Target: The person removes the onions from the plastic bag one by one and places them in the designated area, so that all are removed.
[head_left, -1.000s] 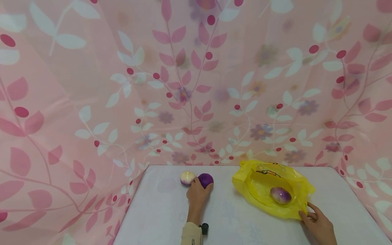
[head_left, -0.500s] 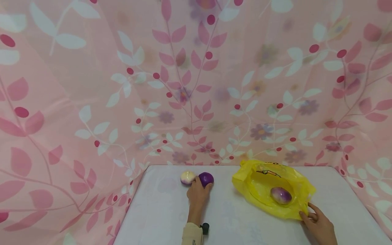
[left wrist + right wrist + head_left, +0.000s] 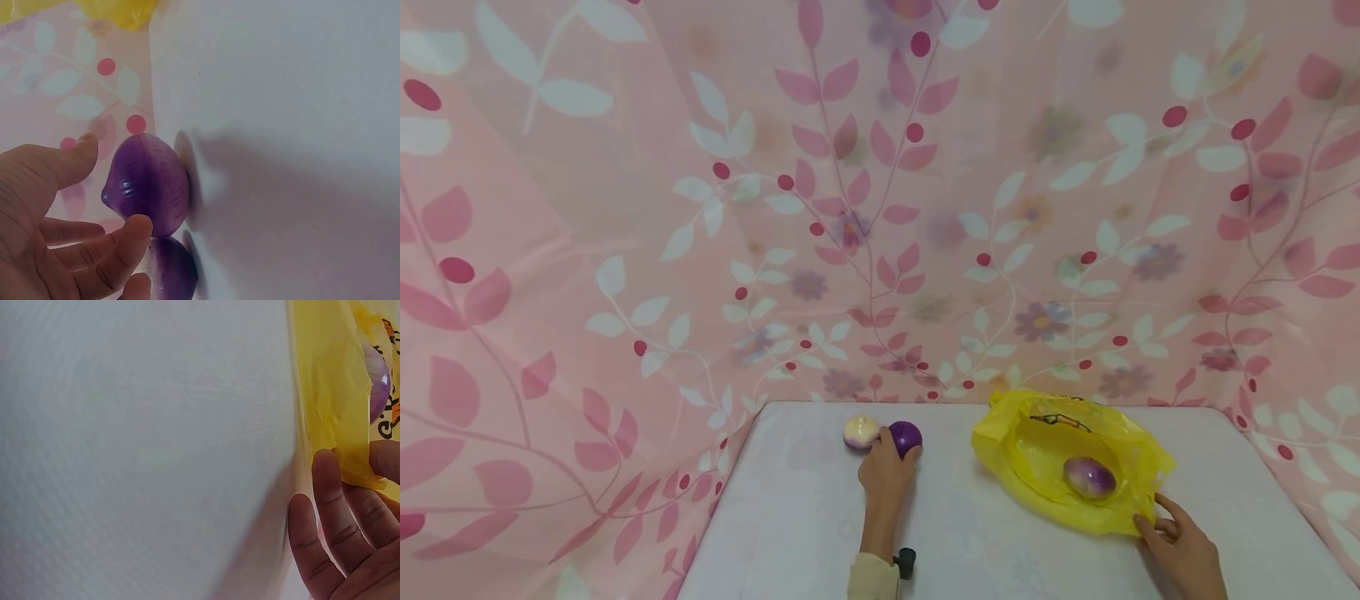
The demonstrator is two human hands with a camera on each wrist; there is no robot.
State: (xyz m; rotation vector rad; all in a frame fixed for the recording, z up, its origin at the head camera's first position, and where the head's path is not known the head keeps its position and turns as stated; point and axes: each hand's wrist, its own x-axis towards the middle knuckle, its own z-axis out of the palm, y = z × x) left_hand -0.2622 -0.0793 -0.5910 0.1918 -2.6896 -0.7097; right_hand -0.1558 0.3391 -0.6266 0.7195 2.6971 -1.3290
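In the head view my left hand (image 3: 886,473) is at a glossy purple onion (image 3: 906,438), with the thumb and fingers spread on either side. The left wrist view shows that onion (image 3: 150,185) with its pointed tip toward the palm; a fingertip overlaps its lower edge, while the thumb stands apart. A white-and-purple onion (image 3: 861,433) sits just left of it. My right hand (image 3: 1183,542) pinches the edge of a yellow plastic bag (image 3: 1000,450) between thumb and fingers. Inside the bag's open mouth lies another purple-and-white onion (image 3: 1088,477).
A white-covered table (image 3: 970,550) carries everything. Pink floral cloth (image 3: 880,208) hangs behind the table and along its sides. The bag stands near the back right, its mouth facing forward. Dark printing shows on its inner side.
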